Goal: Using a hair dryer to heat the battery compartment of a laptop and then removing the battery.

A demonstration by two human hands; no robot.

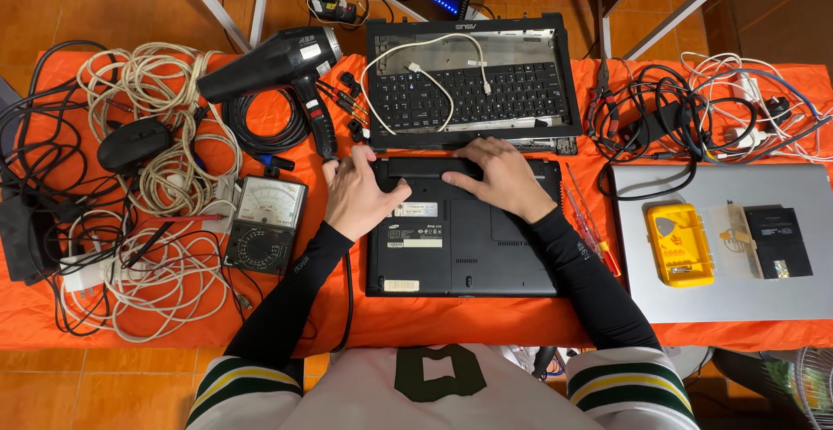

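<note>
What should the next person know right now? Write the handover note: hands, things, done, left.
Left hand: flat on the upside-down laptop, at the battery's left end.
Right hand: pressing on the battery's right end.
Laptop lies base-up on the orange cloth; screwdrivers lie to its right, the keyboard frame behind it.
Done: laptop flipped.
Left: battery is still seated in its bay.

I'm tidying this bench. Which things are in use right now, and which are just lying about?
In use: upturned black laptop, its battery, left hand, right hand.

Lying about: hair dryer, multimeter, mouse, cable coils, laptop keyboard shell, yellow tool case, screwdrivers.
</note>
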